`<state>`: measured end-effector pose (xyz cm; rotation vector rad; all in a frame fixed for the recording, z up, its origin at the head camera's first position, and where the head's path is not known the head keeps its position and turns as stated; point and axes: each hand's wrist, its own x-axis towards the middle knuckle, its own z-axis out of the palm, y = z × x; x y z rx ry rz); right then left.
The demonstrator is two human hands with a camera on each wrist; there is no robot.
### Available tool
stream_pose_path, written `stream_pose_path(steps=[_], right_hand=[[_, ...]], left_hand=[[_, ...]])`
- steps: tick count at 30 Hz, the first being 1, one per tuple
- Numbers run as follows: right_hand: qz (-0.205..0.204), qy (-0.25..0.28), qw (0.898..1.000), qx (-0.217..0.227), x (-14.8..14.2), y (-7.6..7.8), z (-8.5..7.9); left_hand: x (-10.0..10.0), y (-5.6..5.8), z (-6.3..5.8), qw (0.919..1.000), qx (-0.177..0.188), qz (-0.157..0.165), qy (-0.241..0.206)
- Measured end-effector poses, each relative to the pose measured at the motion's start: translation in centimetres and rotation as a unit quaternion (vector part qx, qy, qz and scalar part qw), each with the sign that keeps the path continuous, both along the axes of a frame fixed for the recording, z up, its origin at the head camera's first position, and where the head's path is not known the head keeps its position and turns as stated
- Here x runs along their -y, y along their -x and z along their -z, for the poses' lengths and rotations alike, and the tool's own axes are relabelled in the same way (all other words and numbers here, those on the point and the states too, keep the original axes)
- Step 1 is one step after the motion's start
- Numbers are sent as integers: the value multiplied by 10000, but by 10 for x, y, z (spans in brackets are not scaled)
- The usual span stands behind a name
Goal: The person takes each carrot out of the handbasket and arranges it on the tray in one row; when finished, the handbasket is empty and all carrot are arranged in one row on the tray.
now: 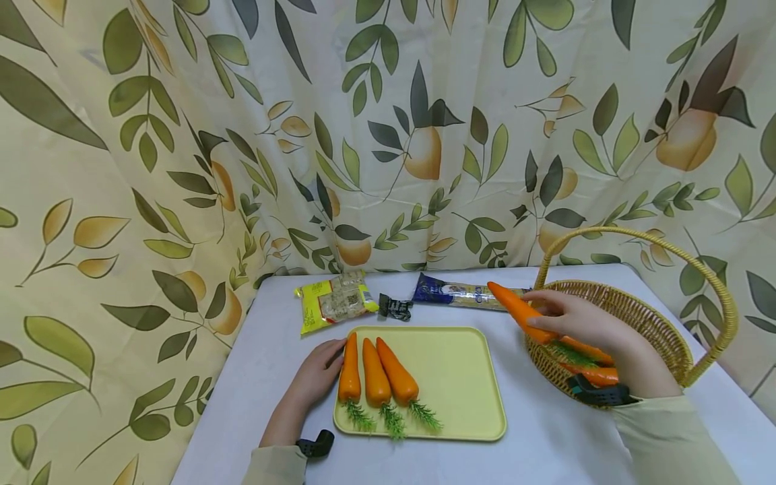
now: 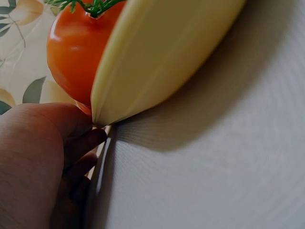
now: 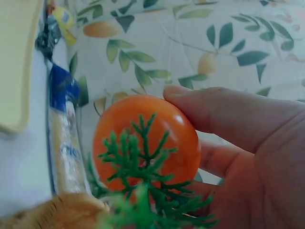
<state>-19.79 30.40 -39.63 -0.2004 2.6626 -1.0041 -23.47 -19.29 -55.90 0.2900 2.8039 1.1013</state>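
My right hand [image 1: 576,320] grips a carrot [image 1: 515,306] with green fronds, raised over the left side of a wicker basket [image 1: 661,327]. The right wrist view shows the carrot's thick end [image 3: 143,157] between thumb and fingers. More carrots [image 1: 597,374] lie in the basket, partly hidden by the hand and wrist. Three carrots [image 1: 377,377] lie side by side on a pale yellow tray [image 1: 455,377], tips away from me. At the tray's left edge my left hand [image 1: 318,367] pinches the rim between thumb and fingers, close beside the leftmost carrot.
Behind the tray lie a yellow food packet [image 1: 333,303], a small black packet [image 1: 395,308] and a long blue-ended pack of noodles [image 1: 461,294]. The basket's tall handle [image 1: 661,242] arches over it on the right. A leaf-patterned curtain [image 1: 388,135] hangs behind the white table [image 1: 242,397].
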Motion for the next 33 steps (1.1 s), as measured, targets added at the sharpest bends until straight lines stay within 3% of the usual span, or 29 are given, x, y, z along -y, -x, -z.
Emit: stream_pose_path(steps=[16, 23, 33], right_hand=[[154, 602, 9979, 206, 51, 9, 26], [120, 1221, 9922, 235, 77, 11, 43], [181, 1768, 9820, 638, 115, 5, 71]], left_hand=[[1, 1, 1, 10000, -55, 68, -29], [-1, 0, 0, 9999, -73, -11, -69], [-1, 0, -1, 9999, -142, 9, -25]])
